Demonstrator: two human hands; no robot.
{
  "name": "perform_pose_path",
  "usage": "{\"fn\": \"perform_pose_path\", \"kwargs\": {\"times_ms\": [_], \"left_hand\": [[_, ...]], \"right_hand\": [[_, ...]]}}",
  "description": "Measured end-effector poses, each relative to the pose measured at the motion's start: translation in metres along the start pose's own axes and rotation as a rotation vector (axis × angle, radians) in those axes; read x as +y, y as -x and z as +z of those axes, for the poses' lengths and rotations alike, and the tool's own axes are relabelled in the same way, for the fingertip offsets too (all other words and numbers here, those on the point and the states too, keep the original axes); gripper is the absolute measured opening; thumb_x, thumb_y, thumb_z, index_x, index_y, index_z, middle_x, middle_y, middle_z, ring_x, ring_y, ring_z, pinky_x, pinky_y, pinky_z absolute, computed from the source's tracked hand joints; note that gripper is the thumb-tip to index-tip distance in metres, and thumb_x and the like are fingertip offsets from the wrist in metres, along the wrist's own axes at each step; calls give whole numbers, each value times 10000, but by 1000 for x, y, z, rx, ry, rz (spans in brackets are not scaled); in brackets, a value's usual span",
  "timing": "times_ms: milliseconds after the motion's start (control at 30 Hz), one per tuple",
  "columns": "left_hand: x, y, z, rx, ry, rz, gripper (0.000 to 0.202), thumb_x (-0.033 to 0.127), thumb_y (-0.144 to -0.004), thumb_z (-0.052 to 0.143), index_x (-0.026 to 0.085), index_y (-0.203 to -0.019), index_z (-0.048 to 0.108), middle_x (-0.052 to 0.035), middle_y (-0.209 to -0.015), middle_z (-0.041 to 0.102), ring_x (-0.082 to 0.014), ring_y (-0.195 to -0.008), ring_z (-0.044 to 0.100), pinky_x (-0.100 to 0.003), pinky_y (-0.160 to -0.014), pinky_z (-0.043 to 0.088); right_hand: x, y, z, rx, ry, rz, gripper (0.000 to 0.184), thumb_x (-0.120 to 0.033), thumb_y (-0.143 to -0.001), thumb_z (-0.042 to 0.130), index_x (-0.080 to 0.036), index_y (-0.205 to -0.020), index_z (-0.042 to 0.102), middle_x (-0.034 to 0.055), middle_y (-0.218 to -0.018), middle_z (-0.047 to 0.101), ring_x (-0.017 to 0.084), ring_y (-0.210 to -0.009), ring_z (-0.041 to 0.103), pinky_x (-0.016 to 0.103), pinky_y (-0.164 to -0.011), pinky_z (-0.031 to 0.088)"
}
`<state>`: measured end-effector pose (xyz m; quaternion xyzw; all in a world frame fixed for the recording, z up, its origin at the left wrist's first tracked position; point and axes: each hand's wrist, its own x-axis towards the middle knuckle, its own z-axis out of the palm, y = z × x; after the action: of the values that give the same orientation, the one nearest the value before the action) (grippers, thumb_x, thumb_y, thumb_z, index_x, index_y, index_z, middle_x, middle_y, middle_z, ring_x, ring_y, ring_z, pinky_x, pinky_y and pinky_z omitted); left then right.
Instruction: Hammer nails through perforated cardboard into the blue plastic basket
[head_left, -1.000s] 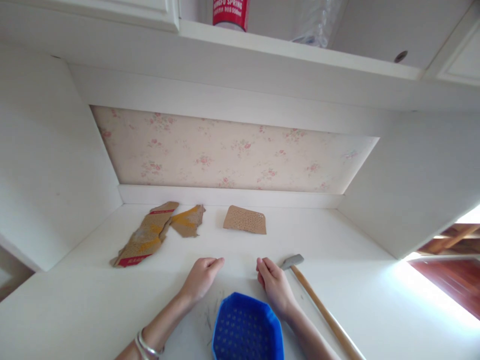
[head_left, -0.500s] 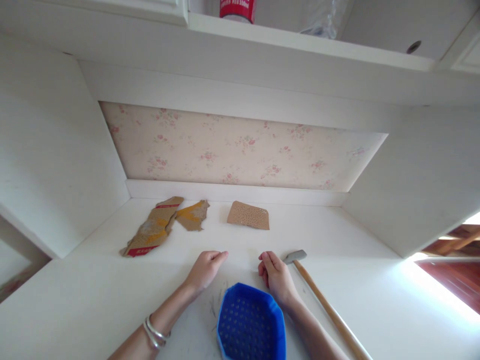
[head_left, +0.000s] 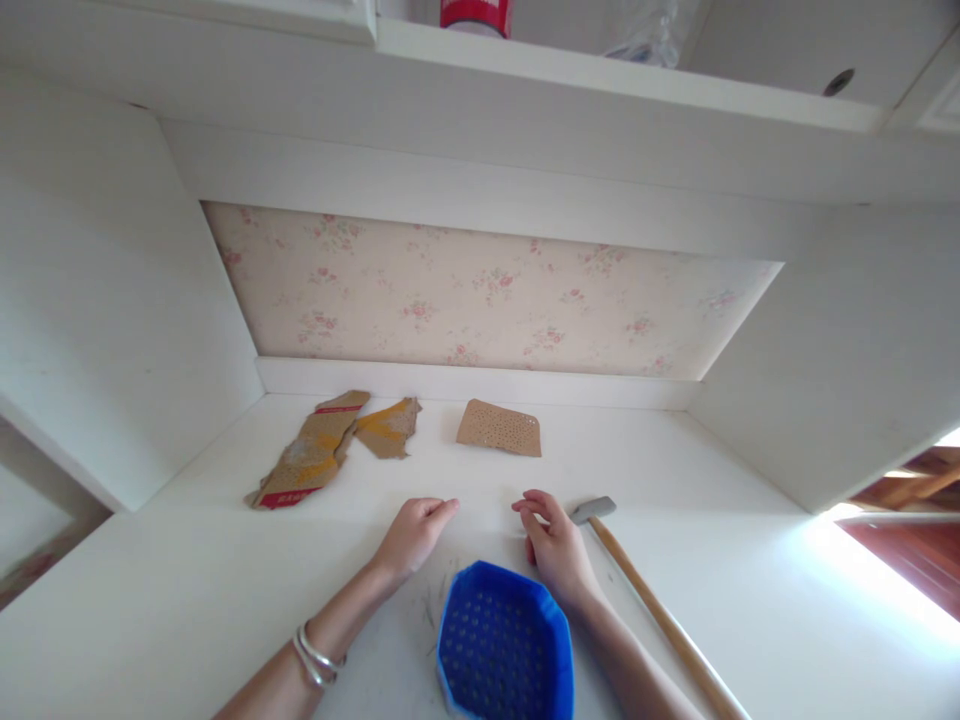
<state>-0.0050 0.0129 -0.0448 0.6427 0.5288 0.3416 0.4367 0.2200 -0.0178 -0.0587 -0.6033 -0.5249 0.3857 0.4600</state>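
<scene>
My left hand rests on the white tabletop, fingers curled into a loose fist with the thumb on top and nothing visible in it. Two silver bangles circle that wrist. On the other side, my right hand has its fingers loosely bent and apart, holding nothing. Between my forearms sits a blue octagonal tray with a dotted bottom, its near end cut off by the frame. Just right of my right hand lies a hammer with a grey head and a long wooden handle.
Torn cardboard pieces lie at the back left. A brown sheet full of small holes lies at the back middle. White side panels and a low shelf enclose the tabletop; a red can stands on the shelf.
My right hand's fingers have loosened from a closed curl and spread slightly apart. My left hand keeps its loose fist. The view has shifted very slightly.
</scene>
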Motion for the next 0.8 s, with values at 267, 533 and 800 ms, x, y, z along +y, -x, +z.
{"fn": "perform_pose_path", "kwargs": {"times_ms": [267, 533, 800], "left_hand": [[0, -1, 0, 11, 5, 1, 497, 578, -829, 485, 227, -552, 266, 63, -550, 206, -124, -548, 248, -284, -537, 167], [-3, -2, 2, 15, 4, 16, 496, 554, -845, 473, 230, -557, 233, 64, -558, 190, -123, -548, 237, -287, -541, 164], [-5, -4, 2, 30, 0, 15, 492, 560, -854, 460, 230, -567, 234, 64, -565, 188, -123, -548, 241, -284, -539, 179]], "right_hand": [[-21, -20, -6, -177, 104, 13, 248, -361, -948, 474, -183, -1081, 584, 13, -850, 718, 94, -428, 540, 234, -410, 445], [-43, -132, -50, 42, 534, -103, 345, -328, -933, 616, -194, -1248, 567, 86, -1290, 580, 247, -1079, 611, 469, -894, 522], [-27, -162, -36, -48, 701, -161, 363, -327, -930, 622, -190, -1260, 561, 88, -1297, 578, 256, -1093, 607, 483, -905, 515]]}}
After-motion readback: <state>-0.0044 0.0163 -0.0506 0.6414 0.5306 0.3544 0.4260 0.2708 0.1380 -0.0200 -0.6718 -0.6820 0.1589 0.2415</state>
